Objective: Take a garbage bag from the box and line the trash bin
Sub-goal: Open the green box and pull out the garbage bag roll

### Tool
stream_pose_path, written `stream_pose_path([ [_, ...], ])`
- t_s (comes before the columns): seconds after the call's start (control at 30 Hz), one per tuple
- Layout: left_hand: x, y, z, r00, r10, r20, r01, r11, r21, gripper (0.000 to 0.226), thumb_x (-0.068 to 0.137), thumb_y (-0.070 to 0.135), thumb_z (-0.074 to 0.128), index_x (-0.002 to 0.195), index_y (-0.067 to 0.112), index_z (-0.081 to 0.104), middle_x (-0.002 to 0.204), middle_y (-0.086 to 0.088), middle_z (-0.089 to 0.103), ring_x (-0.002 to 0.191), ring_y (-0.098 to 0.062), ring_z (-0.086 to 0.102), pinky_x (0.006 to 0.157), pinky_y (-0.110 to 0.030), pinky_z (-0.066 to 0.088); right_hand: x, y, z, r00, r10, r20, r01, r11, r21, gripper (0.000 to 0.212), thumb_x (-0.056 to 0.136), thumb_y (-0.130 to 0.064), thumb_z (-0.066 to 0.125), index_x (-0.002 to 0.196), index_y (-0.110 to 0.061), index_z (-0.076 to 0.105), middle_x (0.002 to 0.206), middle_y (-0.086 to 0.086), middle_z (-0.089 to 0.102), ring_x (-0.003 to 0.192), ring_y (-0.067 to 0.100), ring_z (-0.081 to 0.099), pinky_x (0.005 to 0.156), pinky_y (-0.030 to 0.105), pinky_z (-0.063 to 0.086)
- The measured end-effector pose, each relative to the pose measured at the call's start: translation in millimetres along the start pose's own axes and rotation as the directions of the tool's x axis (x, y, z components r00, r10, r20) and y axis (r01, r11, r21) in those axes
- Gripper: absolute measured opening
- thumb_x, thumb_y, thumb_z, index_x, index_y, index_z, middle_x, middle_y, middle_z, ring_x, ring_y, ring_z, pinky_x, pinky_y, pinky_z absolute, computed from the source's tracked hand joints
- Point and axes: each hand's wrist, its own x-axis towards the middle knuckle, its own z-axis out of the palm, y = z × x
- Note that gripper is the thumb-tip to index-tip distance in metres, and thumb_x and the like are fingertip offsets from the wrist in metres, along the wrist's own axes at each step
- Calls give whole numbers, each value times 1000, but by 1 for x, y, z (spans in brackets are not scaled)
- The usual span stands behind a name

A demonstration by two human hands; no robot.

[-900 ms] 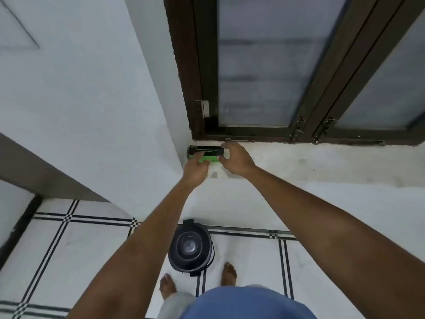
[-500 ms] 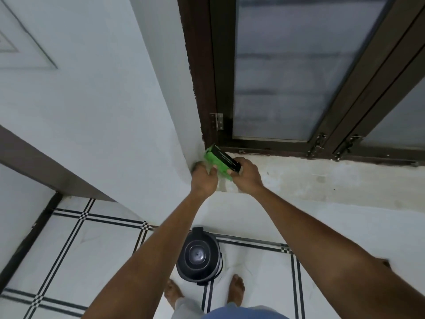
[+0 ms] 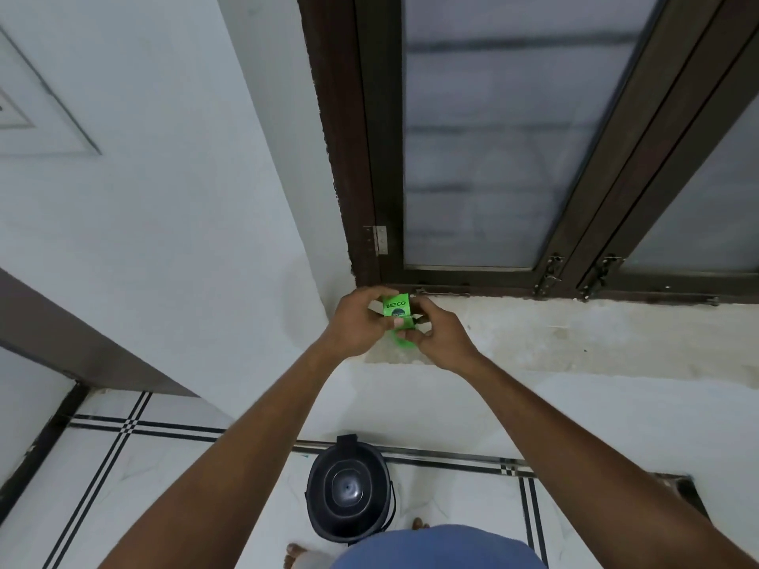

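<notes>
Overhead, a dark brown wooden window frame [image 3: 583, 223] with frosted glass panes fills the upper right, set into a white painted wall [image 3: 172, 207]. Just below the frame runs a rough white concrete sill [image 3: 575, 334]. Far beneath the sill lies a white tiled floor [image 3: 139, 478] crossed by black double lines, and on it, straight below the sill's left end, stands a round black plastic trash bin [image 3: 349, 492] with its lid closed. Over the sill's left end, both hands meet on a small bright green cardboard box [image 3: 396, 309] printed with black lettering. The left hand [image 3: 361, 322] curls round the box's left side with the thumb pressed on its face; the right hand [image 3: 435, 334] pinches the box's lower right end.
</notes>
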Motion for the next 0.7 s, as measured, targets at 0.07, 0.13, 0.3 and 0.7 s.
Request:
stream_pose_path([
  [0.07,0,0,-3,999,-45,8,45,999,18,28,97,19,84,125,19,80,126,1,73,117,-23,71,98,-39,64,-2,4,2,1000,8,0,-8,1000,-16,53,97,-22,86,143,-26,60,142,1,73,131,24,68,108,43,59],
  [0.13,3,3,-6,999,-41,9,41,998,51,20,101,20,79,121,18,81,123,0,76,117,-24,72,94,-36,65,-5,6,4,1000,5,0,-5,1000,0,52,96,-21,87,141,-26,61,139,0,74,128,22,70,105,37,58],
  [0.3,8,16,-12,995,26,96,-47,974,224,42,97,34,84,136,22,76,138,1,75,103,-17,74,94,-36,62,0,5,3,999,32,-16,-31,999,23,55,97,-24,87,145,-29,61,141,-2,74,127,20,69,108,39,56],
  [0.7,38,44,-15,905,136,403,-384,668,637,60,90,37,87,142,21,64,120,-3,74,99,-24,71,80,-39,64,7,5,-2,996,86,-1,-86,994,-68,53,99,-23,84,146,-27,61,141,-1,75,125,26,72,98,34,55],
])
